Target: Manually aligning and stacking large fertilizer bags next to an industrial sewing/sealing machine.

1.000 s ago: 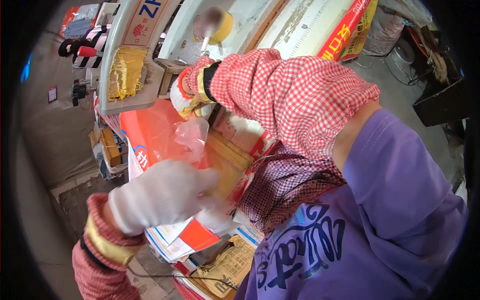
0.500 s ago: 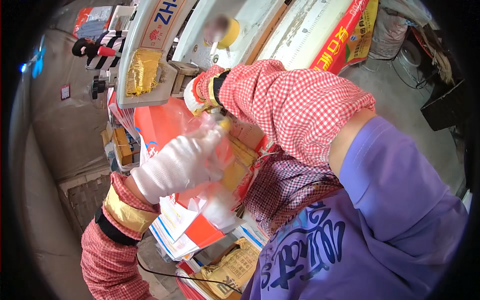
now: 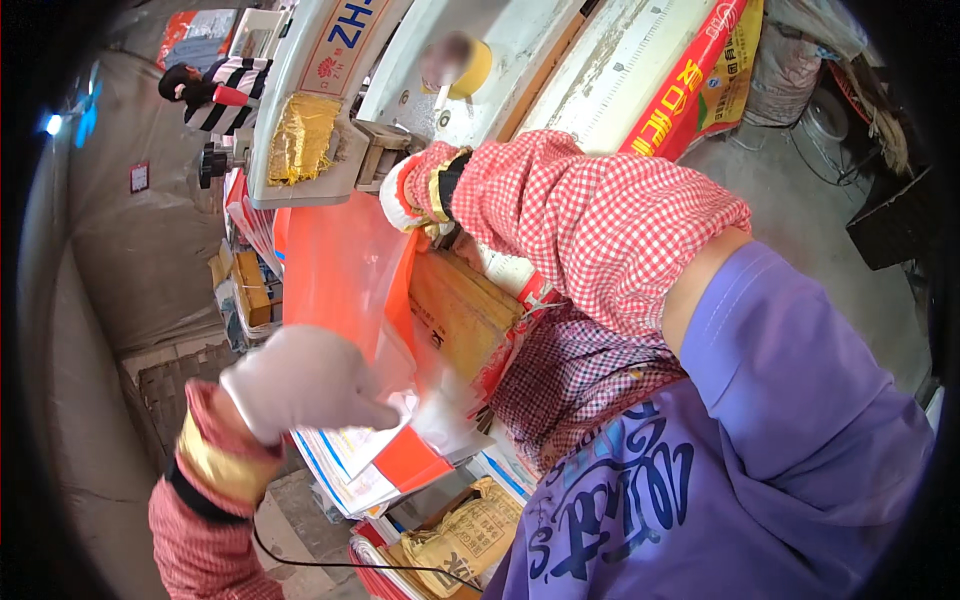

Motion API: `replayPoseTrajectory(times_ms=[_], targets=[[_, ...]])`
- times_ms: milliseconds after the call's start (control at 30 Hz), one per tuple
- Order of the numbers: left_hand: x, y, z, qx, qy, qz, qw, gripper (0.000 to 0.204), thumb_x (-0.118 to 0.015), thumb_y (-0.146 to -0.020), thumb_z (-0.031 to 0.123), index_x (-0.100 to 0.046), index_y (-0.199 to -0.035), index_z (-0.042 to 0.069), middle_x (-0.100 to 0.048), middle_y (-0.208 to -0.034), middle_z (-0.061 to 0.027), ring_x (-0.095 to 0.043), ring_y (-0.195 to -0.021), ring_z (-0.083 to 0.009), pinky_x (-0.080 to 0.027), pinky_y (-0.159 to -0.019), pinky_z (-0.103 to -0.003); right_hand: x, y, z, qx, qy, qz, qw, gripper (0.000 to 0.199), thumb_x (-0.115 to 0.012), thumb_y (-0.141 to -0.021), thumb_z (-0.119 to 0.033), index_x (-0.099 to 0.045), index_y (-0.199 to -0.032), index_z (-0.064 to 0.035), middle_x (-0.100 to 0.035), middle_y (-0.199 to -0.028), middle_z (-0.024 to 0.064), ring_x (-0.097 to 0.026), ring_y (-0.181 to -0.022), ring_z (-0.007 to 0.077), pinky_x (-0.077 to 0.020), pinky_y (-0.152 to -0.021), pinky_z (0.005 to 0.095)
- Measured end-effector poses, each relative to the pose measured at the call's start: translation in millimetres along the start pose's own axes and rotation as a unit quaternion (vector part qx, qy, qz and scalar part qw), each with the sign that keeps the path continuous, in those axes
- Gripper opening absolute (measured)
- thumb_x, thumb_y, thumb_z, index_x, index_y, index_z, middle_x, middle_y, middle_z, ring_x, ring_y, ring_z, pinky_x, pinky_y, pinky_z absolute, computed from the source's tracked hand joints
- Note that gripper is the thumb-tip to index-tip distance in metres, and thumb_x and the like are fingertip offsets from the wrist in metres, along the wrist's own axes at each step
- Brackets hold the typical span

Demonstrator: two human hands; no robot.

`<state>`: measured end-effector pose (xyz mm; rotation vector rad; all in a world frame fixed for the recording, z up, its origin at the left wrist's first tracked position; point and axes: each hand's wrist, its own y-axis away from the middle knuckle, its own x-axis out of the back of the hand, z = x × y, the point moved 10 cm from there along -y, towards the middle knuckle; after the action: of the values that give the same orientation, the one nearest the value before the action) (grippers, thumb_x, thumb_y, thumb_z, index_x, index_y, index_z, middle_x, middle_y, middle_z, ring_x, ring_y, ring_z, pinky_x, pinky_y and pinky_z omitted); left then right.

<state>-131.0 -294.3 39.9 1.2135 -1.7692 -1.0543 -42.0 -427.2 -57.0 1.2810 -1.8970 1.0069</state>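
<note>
My left hand [image 3: 300, 385], in a white knit glove, is closed at the lower left edge of an orange-and-white sack [image 3: 345, 265]; its fingertips are partly hidden. Thin, cloudy plastic [image 3: 445, 415] shows at the sack's lower end. Further up, under the grey-white machine, my right hand [image 3: 403, 203] is gloved too and bent at the wrist. Its fingers are closed at the sack's upper edge, though the sleeve and wrist cover most of them. Between my hands and my body lies a yellowish-brown printed sack [image 3: 465, 315].
The machine body [image 3: 320, 100] with a yellow woven patch stands at the top. A yellow roll [image 3: 470, 70] sits in its pale trough. Stacked sacks [image 3: 470, 530] lie below, beside a thin black cable [image 3: 340, 564]. Another person [image 3: 225, 95] in stripes is at the far left.
My left hand has moved left and down, away from my right hand. The orange sheet and the brown sack are now more exposed. My right hand has hardly moved.
</note>
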Motion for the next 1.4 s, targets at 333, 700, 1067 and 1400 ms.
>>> replayPoseTrajectory(times_ms=[333,700,1067,1400], targets=[[0.1,8.9,161.4,-0.316,-0.142,0.21,0.914,0.012,-0.06,-0.074,0.019,-0.066,-0.069,0.009,-0.059,-0.063,-0.0102,-0.061,-0.06,-0.0267,-0.047,-0.048,-0.04,-20.5,87.0,-91.1,0.116,0.161,0.05,0.979,0.022,-0.066,-0.073,-0.031,-0.071,-0.077,-0.0092,-0.069,-0.086,0.0099,-0.066,-0.083,0.0257,-0.0515,-0.067,0.0421],[-7.6,-4.2,137.0,-0.274,-0.14,0.188,0.933,0.015,-0.062,-0.075,0.026,-0.068,-0.07,0.013,-0.06,-0.064,-0.0042,-0.065,-0.065,-0.0245,-0.051,-0.052,-0.04,39.9,93.7,3.5,-0.238,-0.201,0.076,0.947,0.036,-0.061,-0.078,-0.03,-0.067,-0.103,-0.005,-0.069,-0.087,0.0157,-0.068,-0.082,0.0322,-0.0534,-0.071,0.0415],[15.8,-7.2,154.2,-0.307,-0.106,0.261,0.909,0.008,-0.064,-0.066,0.017,-0.069,-0.071,0.013,-0.062,-0.066,-0.0105,-0.065,-0.065,-0.0278,-0.052,-0.058,-0.039,-26.3,44.5,-31.5,-0.157,0.112,0.084,0.978,0.017,-0.062,-0.08,-0.02,-0.07,-0.083,-0.0053,-0.068,-0.074,0.0099,-0.066,-0.069,0.0274,-0.0523,-0.06,0.0416],[7.5,24.7,60.4,-0.118,-0.232,0.172,0.95,0.021,-0.065,-0.07,0.027,-0.066,-0.061,0.008,-0.059,-0.058,-0.0079,-0.058,-0.057,-0.0284,-0.046,-0.057,-0.04,-72.3,62.8,-32.7,-0.146,0.031,-0.03,0.988,0.013,-0.069,-0.067,-0.015,-0.073,-0.078,-0.0097,-0.068,-0.072,0.0083,-0.066,-0.068,0.0226,-0.0528,-0.058,0.035]])
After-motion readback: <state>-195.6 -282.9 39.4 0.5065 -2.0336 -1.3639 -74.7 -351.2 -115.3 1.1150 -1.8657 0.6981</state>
